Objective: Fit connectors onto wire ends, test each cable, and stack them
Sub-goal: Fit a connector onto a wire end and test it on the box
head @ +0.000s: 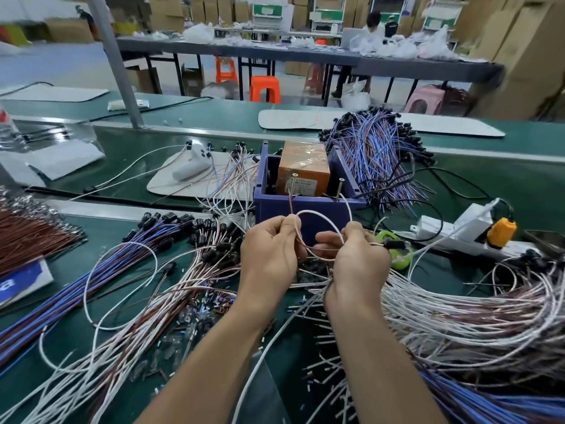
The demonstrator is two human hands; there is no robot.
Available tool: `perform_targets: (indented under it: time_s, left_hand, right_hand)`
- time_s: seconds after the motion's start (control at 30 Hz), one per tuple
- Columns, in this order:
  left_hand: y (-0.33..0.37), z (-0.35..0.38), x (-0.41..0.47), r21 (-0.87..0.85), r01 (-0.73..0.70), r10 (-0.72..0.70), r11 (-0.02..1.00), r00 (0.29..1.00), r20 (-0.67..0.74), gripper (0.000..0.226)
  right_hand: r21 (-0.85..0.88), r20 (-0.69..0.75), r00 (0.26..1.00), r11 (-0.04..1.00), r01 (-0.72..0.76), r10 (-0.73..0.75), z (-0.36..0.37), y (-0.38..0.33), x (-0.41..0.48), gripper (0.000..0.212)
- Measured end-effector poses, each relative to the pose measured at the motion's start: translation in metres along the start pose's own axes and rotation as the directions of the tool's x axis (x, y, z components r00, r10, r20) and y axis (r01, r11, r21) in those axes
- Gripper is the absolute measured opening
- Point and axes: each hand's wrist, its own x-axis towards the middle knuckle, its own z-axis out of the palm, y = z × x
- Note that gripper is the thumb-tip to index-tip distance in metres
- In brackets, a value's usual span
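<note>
White wire (pixel 328 221) loops between left hand (pixel 269 249) and right hand (pixel 357 257), fingers (pixel 289 223) pinching it.

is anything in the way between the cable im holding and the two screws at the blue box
Nothing visible. The left hand and right hand pinch the cable just before the blue box; its ends rise unobstructed to the screws.
</note>
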Motion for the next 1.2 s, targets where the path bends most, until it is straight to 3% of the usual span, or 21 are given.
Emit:
perform_targets:
  time_s: [0.27,0.57,1.2]
  left_hand:
    - [0.0093,-0.0028,0.0033,-0.107,0.060,-0.053,0.992,0.996,0.068,0.048]
    - [0.0108,-0.0049,0.0052,-0.004,0.007,-0.006,1.000,0.993,0.121,0.047]
    - [0.0104,-0.0062,0.0046,-0.028,0.036,-0.032,0.999,0.991,0.127,0.045]
  right_hand:
    - [0.042,0.013,1.000,0.999,-0.025,0.025,0.0003,-0.0011,-0.0036,0.025]
    - [0.086,-0.017,0.998,0.995,-0.054,0.056,0.0012,-0.0041,-0.0044,0.025]
    - [0.050,0.009,1.000,0.998,0.027,-0.027,0.0005,-0.0013,-0.0038,0.019]
